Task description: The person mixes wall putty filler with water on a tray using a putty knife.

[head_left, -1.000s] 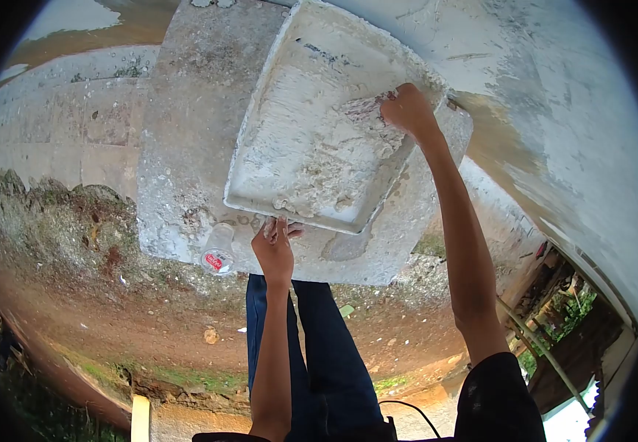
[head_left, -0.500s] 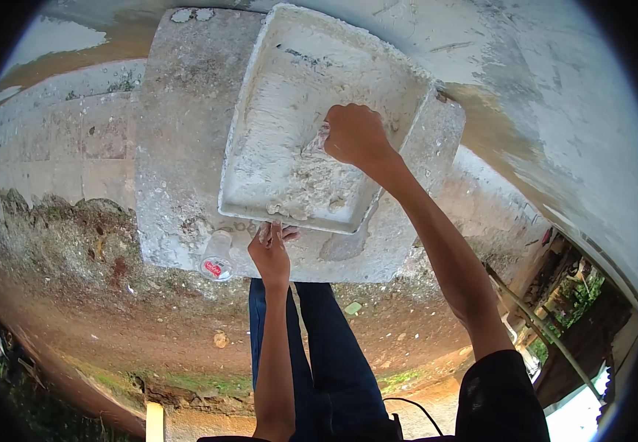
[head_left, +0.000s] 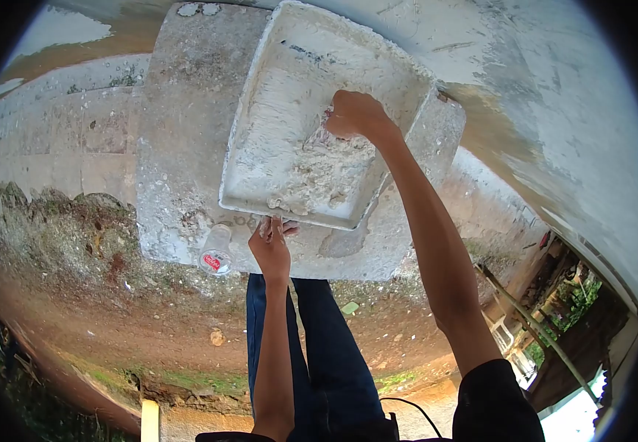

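Low in the grip of the right hand [head_left: 355,116], which is closed, sits a paste-smeared item [head_left: 322,135]; most of it is hidden, so its kind is hard to tell. Its whitish end slants out from the fist toward the left hand [head_left: 271,249], down at the thick white paste [head_left: 326,173] in the tray [head_left: 333,221]. The tray lies beneath the right hand and just beyond the left, turned at an angle on the worn grey counter [head_left: 179,140]. The left hand has its fingers partly bent, the tips whitened and at the near rim of the tray; whether they pinch it cannot be told. Lumpy paste gathers between the two hands, while beyond the right hand the coating looks thinner, with a dark streak. To the left of the left hand, a clear plastic cup [head_left: 218,247] with a red label lies tipped over near the counter's edge.
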`<state>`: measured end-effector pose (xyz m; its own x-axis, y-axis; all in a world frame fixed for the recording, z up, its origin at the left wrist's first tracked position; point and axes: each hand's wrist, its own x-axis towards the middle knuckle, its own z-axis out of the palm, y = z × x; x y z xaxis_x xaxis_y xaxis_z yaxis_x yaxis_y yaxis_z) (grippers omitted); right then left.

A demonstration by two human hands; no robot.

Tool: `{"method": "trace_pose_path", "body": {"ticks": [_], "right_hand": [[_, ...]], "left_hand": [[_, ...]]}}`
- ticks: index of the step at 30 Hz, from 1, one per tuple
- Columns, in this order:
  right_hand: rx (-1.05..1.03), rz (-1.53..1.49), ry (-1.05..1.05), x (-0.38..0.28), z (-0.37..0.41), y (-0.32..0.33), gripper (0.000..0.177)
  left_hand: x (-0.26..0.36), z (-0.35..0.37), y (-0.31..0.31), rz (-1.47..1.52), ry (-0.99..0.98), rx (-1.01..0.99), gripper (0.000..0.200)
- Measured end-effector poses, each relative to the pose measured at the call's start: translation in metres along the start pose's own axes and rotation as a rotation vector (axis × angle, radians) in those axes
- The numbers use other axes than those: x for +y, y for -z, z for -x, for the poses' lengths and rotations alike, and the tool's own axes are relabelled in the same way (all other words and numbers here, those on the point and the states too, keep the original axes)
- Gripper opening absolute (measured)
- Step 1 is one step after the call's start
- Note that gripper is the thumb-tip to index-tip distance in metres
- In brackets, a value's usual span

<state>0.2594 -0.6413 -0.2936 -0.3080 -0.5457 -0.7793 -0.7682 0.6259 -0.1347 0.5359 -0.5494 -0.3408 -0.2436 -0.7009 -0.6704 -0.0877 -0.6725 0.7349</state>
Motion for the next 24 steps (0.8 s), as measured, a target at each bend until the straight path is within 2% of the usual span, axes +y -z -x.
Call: {"method": "trace_pose_path", "body": {"ticks": [2,3,5,10,12,13,15,19,21,24], "right_hand": [[0.157,-0.087,-0.074,-0.004,0.021,-0.011,0.03],[0.16,-0.087,-0.071,-0.004,0.031,-0.02,0.03],[0.389,-0.053,-0.102,0.003,0.043,-0.037,0.023],[0.295,-0.125,-0.072,0.035,0.009,-0.007,0.032],[-0.003,-0.229,-0.113,0.044,-0.012,0.011,0.036],[-0.002,-0.228,-0.116,0.043,-0.011,0.01,0.036],[0.204,-0.162,-0.106,0.034,-0.006,0.003,0.039],[0.229,-0.132,-0.15,0.018,0.018,-0.006,0.04],[0.261,-0.195,-0.292,0.014,0.024,-0.012,0.039],[0.223,-0.203,-0.275,0.022,0.018,-0.006,0.042]], "left_hand": [[0.001,0.0,0.0,0.001,-0.017,0.005,0.022],[0.002,0.002,-0.001,-0.001,0.002,0.014,0.023],[0.004,0.001,-0.002,-0.003,0.015,0.023,0.023],[-0.001,-0.001,0.003,-0.016,-0.004,-0.015,0.024],[0.003,0.001,0.0,-0.004,0.002,-0.003,0.024],[0.005,0.002,-0.002,0.006,0.009,0.011,0.024],[0.003,0.0,-0.002,0.016,-0.001,0.011,0.023],[0.002,0.001,0.0,0.018,0.018,0.001,0.02],[0.0,0.001,0.001,0.011,0.002,0.007,0.02],[0.0,0.0,-0.001,0.014,-0.011,0.008,0.02]]}}
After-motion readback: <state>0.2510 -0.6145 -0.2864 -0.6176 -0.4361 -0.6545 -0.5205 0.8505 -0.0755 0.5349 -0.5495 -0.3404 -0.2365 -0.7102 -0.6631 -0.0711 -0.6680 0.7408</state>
